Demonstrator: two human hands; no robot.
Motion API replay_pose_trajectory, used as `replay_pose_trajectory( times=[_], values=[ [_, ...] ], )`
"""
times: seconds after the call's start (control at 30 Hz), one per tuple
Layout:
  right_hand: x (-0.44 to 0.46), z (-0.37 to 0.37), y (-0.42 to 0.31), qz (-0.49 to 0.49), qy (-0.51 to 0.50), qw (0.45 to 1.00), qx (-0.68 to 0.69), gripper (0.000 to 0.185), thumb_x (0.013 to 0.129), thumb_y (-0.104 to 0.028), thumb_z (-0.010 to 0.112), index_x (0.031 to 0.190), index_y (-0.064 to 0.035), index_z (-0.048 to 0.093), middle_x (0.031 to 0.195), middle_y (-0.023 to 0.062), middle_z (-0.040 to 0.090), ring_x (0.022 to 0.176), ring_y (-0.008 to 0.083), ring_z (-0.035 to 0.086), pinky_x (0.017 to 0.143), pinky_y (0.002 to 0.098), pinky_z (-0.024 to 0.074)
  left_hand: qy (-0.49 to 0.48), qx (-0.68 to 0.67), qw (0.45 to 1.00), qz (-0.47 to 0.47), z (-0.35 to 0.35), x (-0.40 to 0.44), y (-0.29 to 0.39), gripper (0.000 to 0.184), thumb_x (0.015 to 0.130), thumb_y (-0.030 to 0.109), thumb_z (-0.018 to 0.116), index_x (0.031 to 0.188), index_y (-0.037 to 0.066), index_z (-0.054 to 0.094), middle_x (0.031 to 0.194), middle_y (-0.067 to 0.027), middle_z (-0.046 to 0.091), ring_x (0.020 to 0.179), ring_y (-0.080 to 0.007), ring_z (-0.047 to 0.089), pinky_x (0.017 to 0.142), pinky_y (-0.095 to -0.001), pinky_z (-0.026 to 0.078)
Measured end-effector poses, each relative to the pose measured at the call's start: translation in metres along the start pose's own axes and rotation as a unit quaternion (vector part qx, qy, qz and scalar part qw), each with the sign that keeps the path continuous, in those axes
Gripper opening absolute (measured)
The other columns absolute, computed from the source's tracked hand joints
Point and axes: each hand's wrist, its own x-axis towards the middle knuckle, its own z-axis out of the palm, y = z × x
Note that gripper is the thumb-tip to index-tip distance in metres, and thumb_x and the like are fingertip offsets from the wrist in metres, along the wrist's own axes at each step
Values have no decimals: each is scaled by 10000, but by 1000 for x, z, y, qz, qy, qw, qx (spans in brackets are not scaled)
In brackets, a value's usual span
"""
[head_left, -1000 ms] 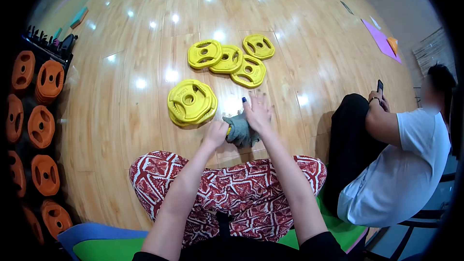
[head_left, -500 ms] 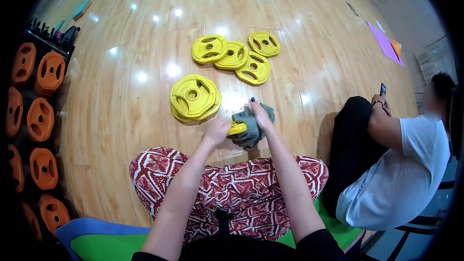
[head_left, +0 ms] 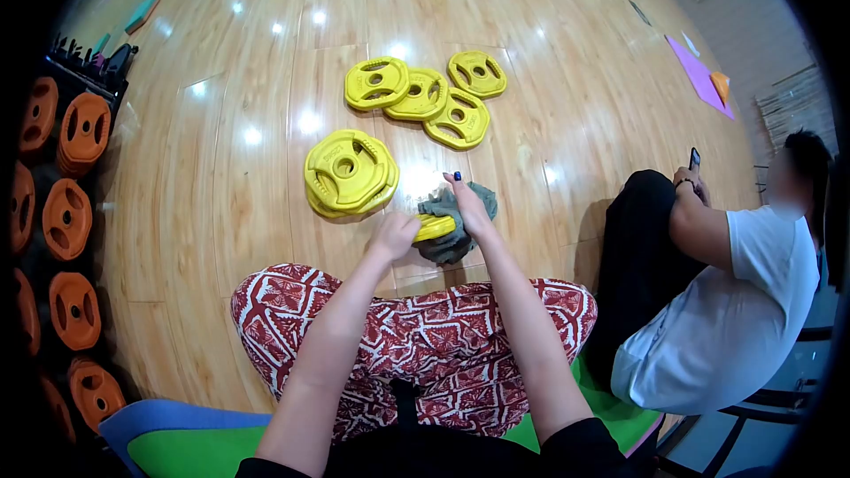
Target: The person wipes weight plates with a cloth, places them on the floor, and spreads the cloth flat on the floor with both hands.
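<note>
My left hand (head_left: pixel 397 235) is closed on the left edge of a yellow weight plate (head_left: pixel 434 227). A grey-green cloth (head_left: pixel 447 246) wraps round the right part of that plate and hides it. My right hand (head_left: pixel 471 211) presses the cloth against the plate from the right, its thumb with a dark blue nail pointing up. Just left and above, a stack of yellow plates (head_left: pixel 341 190) lies on the floor. Farther off lie several more yellow plates (head_left: pixel 416 93), partly overlapping.
A rack of orange plates (head_left: pixel 75 310) stands at the left. To the right sits a person (head_left: pixel 726 292) in a white shirt, holding a phone (head_left: pixel 694 159). Under me is a green mat (head_left: pixel 199 451); a purple mat (head_left: pixel 695 71) lies at the far right.
My right hand, spread above the cloth a second ago, has come down to grip it. More of the yellow plate shows between my hands, out of the cloth.
</note>
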Motion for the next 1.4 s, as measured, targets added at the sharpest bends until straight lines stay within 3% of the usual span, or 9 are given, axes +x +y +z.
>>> replay_pose_trajectory(
  times=[0.23,0.33,0.43,0.73,0.97,1.1,1.23,1.27,1.4],
  values=[
    [-2,-24,-20,57,125,971,-195,517,843,-436,315,1206,-88,437,1254,154,420,1192,323,340,996,455,190,63,124,978,153,15,4,-32,82,683,98,491,617,50,483,533,-158,477,529,-338,501,448,-433,348],
    [-7,-32,-44,-38,137,989,31,499,905,-362,294,1223,9,392,1293,207,347,1230,290,293,1012,316,210,67,92,985,132,12,6,-31,116,687,116,493,598,43,473,542,-161,487,516,-344,495,449,-438,347],
    [-20,-16,-63,-93,45,987,122,621,899,-480,213,1270,4,328,1329,156,319,1250,250,267,1027,331,168,39,27,999,23,4,7,-13,162,702,144,473,582,36,465,556,-172,495,513,-358,489,465,-446,350],
    [-1,-6,-5,106,-88,940,312,682,867,-561,193,1296,-46,316,1342,144,288,1232,238,276,1018,328,192,45,81,993,70,7,4,-20,229,729,177,419,561,27,456,576,-185,497,545,-371,481,495,-463,344],
    [-19,-8,-38,-42,-52,983,173,621,891,-509,184,1288,-56,338,1322,149,329,1251,235,249,1034,322,123,105,97,986,83,9,4,-23,190,735,168,432,612,31,479,594,-177,514,548,-372,491,501,-468,361],
    [-52,4,-82,-153,-32,987,-46,506,904,-412,253,1292,-95,326,1267,81,430,1202,214,361,1020,466,7,1,77,997,-33,5,9,-11,387,768,315,341,726,33,602,754,-236,560,742,-393,538,641,-456,391],
    [-91,20,-119,-216,-179,934,223,540,864,-237,432,1329,-57,226,1334,117,324,1174,210,388,1021,375,176,24,-38,994,-95,0,9,-1,398,778,348,355,796,53,621,807,-238,566,796,-386,546,680,-439,412],
    [-95,17,-130,-248,-147,931,223,637,863,-411,417,1301,22,252,1313,144,333,1217,223,316,1018,340,190,15,3,997,-76,5,10,-14,377,769,333,371,789,50,619,804,-234,568,784,-385,546,676,-448,410],
    [-60,-11,-112,-215,46,959,180,536,898,-345,344,1285,22,291,1314,132,341,1216,213,320,1009,309,207,11,49,997,-55,4,10,-14,399,746,318,385,656,-11,593,709,-239,547,704,-399,539,641,-455,404]
  ],
)
